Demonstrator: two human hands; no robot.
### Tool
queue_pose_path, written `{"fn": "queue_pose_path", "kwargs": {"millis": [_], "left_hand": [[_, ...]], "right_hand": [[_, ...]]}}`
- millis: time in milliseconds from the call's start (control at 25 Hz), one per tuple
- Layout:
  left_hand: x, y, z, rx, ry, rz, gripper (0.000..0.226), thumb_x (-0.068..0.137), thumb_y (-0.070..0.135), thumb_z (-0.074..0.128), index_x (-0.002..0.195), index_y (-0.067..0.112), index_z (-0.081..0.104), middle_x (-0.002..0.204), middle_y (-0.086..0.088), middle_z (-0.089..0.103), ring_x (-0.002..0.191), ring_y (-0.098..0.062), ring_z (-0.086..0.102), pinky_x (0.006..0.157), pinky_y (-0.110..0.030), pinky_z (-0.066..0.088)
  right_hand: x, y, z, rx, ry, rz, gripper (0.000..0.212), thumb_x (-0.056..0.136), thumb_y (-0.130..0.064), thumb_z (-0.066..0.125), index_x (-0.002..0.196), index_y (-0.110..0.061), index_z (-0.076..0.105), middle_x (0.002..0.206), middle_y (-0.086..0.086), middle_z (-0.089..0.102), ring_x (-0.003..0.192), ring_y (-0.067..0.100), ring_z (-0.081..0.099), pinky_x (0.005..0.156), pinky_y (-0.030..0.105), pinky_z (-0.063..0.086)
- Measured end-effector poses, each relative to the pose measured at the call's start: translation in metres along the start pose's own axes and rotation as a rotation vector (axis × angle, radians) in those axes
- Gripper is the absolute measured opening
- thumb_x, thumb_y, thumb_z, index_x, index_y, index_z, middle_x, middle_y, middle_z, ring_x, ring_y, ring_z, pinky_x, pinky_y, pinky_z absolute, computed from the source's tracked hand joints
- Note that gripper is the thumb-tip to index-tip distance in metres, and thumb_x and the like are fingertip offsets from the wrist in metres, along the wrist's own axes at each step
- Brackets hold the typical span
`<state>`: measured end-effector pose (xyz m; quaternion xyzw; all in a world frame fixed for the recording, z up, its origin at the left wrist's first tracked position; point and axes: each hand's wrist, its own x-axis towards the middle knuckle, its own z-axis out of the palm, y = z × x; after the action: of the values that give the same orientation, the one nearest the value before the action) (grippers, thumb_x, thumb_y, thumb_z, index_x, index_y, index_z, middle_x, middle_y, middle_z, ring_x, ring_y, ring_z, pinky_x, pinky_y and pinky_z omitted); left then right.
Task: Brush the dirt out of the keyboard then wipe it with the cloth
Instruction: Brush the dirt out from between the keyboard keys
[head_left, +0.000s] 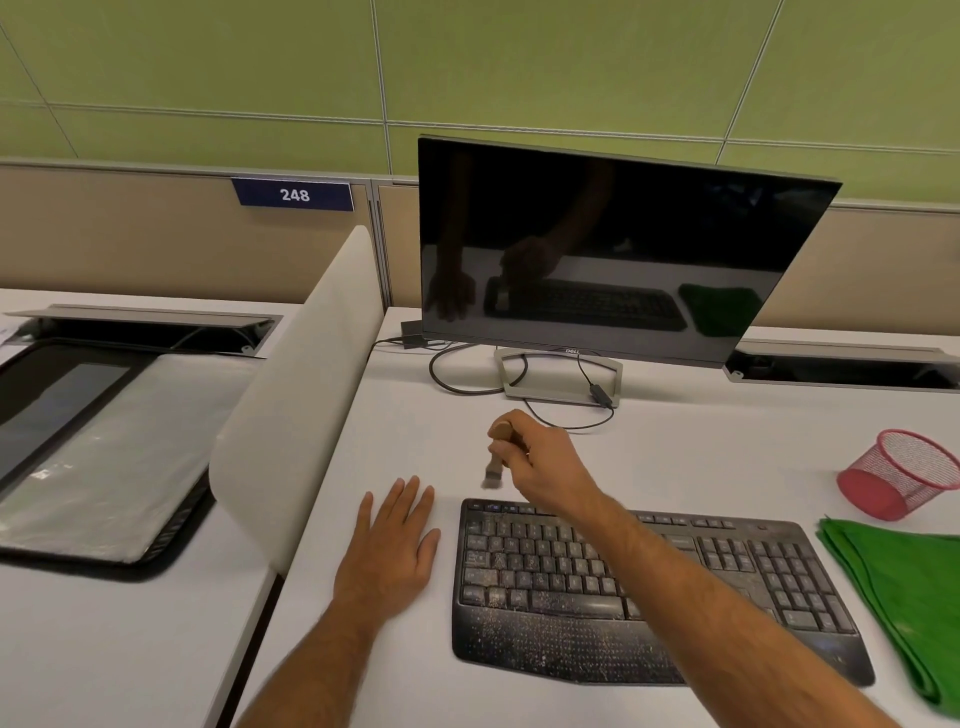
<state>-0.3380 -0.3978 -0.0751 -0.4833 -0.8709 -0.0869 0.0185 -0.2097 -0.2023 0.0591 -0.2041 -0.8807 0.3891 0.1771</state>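
Keyboard: the black keyboard (649, 587) lies flat on the white counter (675, 457), in front of the dark monitor (613, 249). Pale grit speckles the palm rest and the left key rows; the number pad on the right looks cleaner, though I can't say that for sure from here.

Brush: a small wooden-handled brush (496, 457) hangs just beyond the keyboard's far left corner, bristles pointing down. They are blurred, and I cannot tell whether they touch the counter.

Right hand: the right hand (540, 462) is curled round the brush handle, the forearm crossing over the keys.

Left hand: the left hand (395, 540) rests flat on the counter, fingers straight, just beside the keyboard's left edge and not touching it.

Cloth: the green cloth (904, 587) lies folded to the right of the keyboard, nobody's hand on it.

Progress: by my reckoning the brushing is underway but far from finished, given the dirt left; the wiping has not begun.

Nearby: a red mesh cup (898, 473) lies tipped on its side behind the cloth.
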Motion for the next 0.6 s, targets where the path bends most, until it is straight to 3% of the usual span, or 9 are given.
{"fn": "queue_pose_path", "kwargs": {"millis": [160, 360, 600], "left_hand": [[0.000, 0.001, -0.002, 0.011, -0.001, -0.003, 0.065, 0.101, 0.054, 0.014, 0.154, 0.021, 0.032, 0.161, -0.002, 0.028, 0.150, -0.020, 0.019, 0.118, -0.040, -0.006], [-0.001, 0.001, -0.003, -0.005, 0.012, 0.004, 0.067, 0.099, 0.053, 0.013, 0.155, 0.021, 0.029, 0.163, -0.001, 0.024, 0.151, -0.018, 0.015, 0.119, -0.043, -0.004], [0.000, 0.000, -0.001, -0.024, 0.016, 0.007, 0.067, 0.099, 0.053, 0.013, 0.155, 0.020, 0.029, 0.163, -0.001, 0.024, 0.151, -0.018, 0.015, 0.119, -0.042, -0.004]], "right_hand": [[-0.001, 0.000, 0.014, 0.040, -0.059, -0.010, 0.007, 0.098, -0.023, 0.055, 0.105, -0.024, 0.058, 0.092, -0.007, 0.070, 0.084, 0.011, 0.065, 0.075, 0.027, 0.055], [-0.001, 0.008, -0.001, -0.147, -0.145, 0.007, 0.011, 0.096, -0.016, 0.052, 0.103, -0.023, 0.057, 0.089, -0.003, 0.069, 0.077, 0.009, 0.064, 0.073, 0.030, 0.055], [-0.006, 0.022, -0.023, -0.064, -0.020, 0.030, 0.010, 0.094, -0.011, 0.057, 0.098, -0.020, 0.059, 0.084, -0.006, 0.070, 0.083, 0.015, 0.067, 0.081, 0.042, 0.056]]}}
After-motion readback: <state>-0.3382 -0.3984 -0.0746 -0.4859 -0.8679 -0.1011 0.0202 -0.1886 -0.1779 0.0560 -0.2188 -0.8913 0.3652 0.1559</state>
